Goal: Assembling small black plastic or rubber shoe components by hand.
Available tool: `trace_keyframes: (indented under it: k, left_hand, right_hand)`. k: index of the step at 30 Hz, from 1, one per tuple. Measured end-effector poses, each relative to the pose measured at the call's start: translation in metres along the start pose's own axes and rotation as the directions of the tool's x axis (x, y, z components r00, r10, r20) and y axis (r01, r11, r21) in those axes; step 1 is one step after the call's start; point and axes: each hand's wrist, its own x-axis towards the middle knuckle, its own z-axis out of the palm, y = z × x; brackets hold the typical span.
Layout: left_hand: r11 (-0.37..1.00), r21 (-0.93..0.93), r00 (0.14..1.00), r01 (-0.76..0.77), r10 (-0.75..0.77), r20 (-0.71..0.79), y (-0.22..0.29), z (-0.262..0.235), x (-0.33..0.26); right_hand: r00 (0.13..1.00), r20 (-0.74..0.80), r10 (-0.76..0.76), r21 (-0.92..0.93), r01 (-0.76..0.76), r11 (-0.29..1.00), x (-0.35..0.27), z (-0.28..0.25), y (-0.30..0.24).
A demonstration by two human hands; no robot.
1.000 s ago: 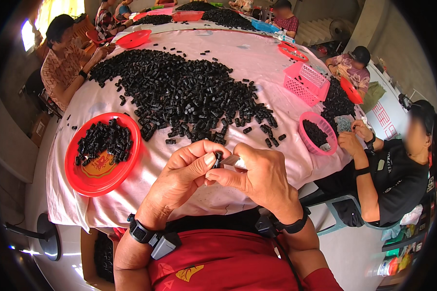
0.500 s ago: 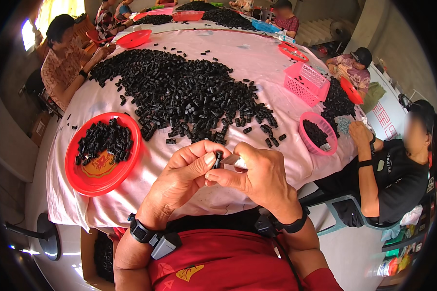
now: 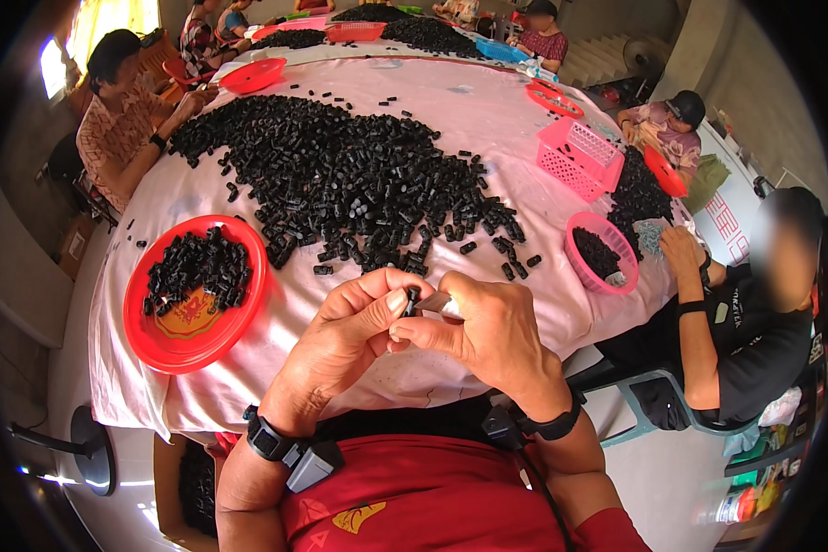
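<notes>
fingertips (image 3: 394,302) of left hand (image 3: 345,345) pinched on small black part (image 3: 412,300), held above near table edge. right hand (image 3: 488,336) closed around slim grey tool (image 3: 435,303), tip touching the part. beyond: large heap of black parts (image 3: 340,179) on pink tablecloth (image 3: 488,120). to the left: red plate (image 3: 156,336) holding more black parts. to the right: round pink basket (image 3: 584,230).

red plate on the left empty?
No, the red plate holds a heap of small black parts on its upper half, with bare red rim showing below them.
</notes>
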Motion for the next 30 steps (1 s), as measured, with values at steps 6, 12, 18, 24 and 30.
trace_keyframes:
  k: [6, 12, 18, 24, 30]
  left_hand:
    - [1.000, 0.020, 0.999, -0.009, 0.008, 0.040, -0.0018, -0.0064, 0.0004]
    - [1.000, -0.019, 0.999, 0.004, -0.004, 0.034, -0.0010, -0.0040, 0.0001]
    - [0.999, -0.042, 0.998, -0.013, 0.015, 0.056, -0.0026, -0.0051, -0.0007]
    - [1.000, -0.009, 0.998, -0.005, 0.005, 0.066, -0.0025, -0.0073, 0.0001]
    - [1.000, -0.025, 0.995, -0.005, 0.008, 0.098, -0.0020, -0.0076, -0.0002]
  right_hand:
    - [1.000, 0.002, -0.028, -0.051, 0.028, 0.998, 0.0008, -0.0002, 0.0004]
    - [1.000, -0.009, -0.027, -0.013, 0.026, 1.000, 0.0003, 0.0018, 0.0023]
    - [1.000, 0.024, -0.009, -0.015, 0.009, 1.000, 0.0017, -0.0049, -0.0048]
    - [1.000, 0.022, 0.005, -0.040, -0.004, 0.999, 0.0005, -0.0041, -0.0037]
    - [1.000, 0.016, -0.007, -0.005, 0.007, 1.000, -0.0005, 0.0025, 0.0015]
